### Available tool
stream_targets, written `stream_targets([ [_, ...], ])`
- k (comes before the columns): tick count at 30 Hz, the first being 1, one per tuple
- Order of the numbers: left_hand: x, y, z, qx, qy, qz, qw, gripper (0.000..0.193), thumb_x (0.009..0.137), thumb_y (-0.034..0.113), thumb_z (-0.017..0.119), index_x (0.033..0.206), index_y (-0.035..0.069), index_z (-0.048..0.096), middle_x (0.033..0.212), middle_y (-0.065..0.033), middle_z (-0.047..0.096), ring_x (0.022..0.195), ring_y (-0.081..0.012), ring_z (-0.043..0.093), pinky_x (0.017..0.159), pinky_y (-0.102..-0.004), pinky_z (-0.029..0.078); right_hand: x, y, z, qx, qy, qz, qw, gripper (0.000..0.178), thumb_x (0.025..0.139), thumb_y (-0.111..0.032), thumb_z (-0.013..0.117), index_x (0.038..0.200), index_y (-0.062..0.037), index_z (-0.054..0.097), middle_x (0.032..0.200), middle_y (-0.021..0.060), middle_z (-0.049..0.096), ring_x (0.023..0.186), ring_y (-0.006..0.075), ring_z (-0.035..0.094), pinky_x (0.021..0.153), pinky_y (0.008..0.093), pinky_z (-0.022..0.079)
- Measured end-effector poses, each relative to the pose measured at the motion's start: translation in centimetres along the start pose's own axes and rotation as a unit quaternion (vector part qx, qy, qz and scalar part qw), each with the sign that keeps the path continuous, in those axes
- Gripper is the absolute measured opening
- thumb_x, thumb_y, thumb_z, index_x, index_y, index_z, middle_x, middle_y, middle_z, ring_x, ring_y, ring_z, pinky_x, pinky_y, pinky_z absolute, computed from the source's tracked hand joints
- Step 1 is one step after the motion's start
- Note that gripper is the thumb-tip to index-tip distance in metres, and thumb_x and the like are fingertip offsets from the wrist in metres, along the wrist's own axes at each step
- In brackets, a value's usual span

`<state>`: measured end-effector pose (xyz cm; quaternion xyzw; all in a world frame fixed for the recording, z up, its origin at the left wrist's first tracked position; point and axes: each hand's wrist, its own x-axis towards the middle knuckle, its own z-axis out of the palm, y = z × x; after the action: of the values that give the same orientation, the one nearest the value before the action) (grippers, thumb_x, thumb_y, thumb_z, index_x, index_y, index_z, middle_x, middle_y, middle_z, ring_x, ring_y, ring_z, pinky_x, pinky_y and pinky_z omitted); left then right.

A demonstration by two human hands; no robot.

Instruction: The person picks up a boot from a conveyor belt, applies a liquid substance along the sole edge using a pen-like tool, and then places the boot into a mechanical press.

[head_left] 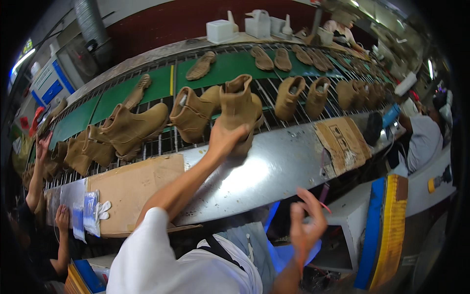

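While the rod rack [268, 95] runs beyond the left hand [225, 139] and the metal bench [289, 152] lies beneath it, a tan ankle boot [237, 100] rises from that hand, which is clamped on its lower part; the shaft's axis stands roughly upright, opening away. The right hand [307, 223], well apart rightward, is empty, fingers apart.
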<state>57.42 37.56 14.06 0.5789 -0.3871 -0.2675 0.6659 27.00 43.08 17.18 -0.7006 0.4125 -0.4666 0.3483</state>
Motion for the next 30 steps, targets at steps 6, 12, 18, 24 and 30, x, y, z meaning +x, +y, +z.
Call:
stream_targets([
  [6, -13.4, -1.0, 3.9, -0.08, -0.008, -0.008, 0.997, 0.084, 0.086, 0.017, 0.077, 0.15, 0.005, 0.024, 0.138, -0.0206, 0.052, 0.126, -0.0293, 0.054, 0.108, -0.04, 0.044, 3.1, -0.2, 9.8, -0.059, 0.085, -0.03, 0.994, 0.06, 0.075, -0.032, 0.086, 0.119, 0.004, 0.063, 0.1, 0.0243, 0.071, 0.091, 0.0421, 0.07, 0.076, 0.0429, 0.054],
  [12, -7.8, -0.5, 2.3, -0.323, 0.0, -0.364, 0.873, 0.071, 0.1, 0.051, 0.053, 0.148, 0.002, 0.034, 0.145, -0.0247, 0.047, 0.13, -0.0338, 0.051, 0.112, -0.0417, 0.041, 6.4, 2.2, 7.7, -0.066, 0.125, -0.023, 0.99, 0.045, 0.082, -0.042, 0.08, 0.088, 0.0018, 0.073, 0.073, 0.0173, 0.072, 0.065, 0.0332, 0.071, 0.062, 0.0399, 0.054],
  [18, -10.8, 3.1, 9.4, -0.317, -0.115, -0.237, 0.911, 0.098, 0.092, 0.08, 0.037, 0.154, 0.004, 0.034, 0.155, -0.0149, 0.041, 0.14, -0.029, 0.042, 0.117, -0.0421, 0.034, -0.5, 3.9, 1.1, 0.121, 0.182, 0.026, 0.976, 0.05, 0.081, -0.031, 0.083, 0.11, 0.0065, 0.07, 0.098, 0.0122, 0.074, 0.087, 0.0149, 0.068, 0.08, 0.0312, 0.054],
  [24, -17.3, 4.3, 18.4, -0.353, -0.292, -0.293, 0.839, 0.097, 0.092, 0.081, 0.033, 0.155, 0.008, 0.032, 0.156, -0.011, 0.04, 0.142, -0.027, 0.038, 0.119, -0.0423, 0.031, -7.5, 2.3, -9.3, 0.156, 0.264, 0.137, 0.942, 0.084, 0.067, -0.022, 0.095, 0.135, 0.0019, 0.051, 0.121, 0.0115, 0.064, 0.109, 0.0209, 0.062, 0.096, 0.0349, 0.05],
  [30, -25.7, -5.0, 24.0, -0.466, -0.383, -0.475, 0.641, 0.09, 0.095, 0.077, 0.032, 0.154, 0.009, 0.033, 0.154, -0.0131, 0.044, 0.141, -0.0295, 0.042, 0.117, -0.0453, 0.034, -17.3, 5.6, -11.5, -0.038, 0.348, 0.195, 0.916, 0.083, 0.074, -0.018, 0.09, 0.141, 0.0011, 0.046, 0.13, 0.011, 0.057, 0.118, 0.0214, 0.056, 0.099, 0.0344, 0.048],
])
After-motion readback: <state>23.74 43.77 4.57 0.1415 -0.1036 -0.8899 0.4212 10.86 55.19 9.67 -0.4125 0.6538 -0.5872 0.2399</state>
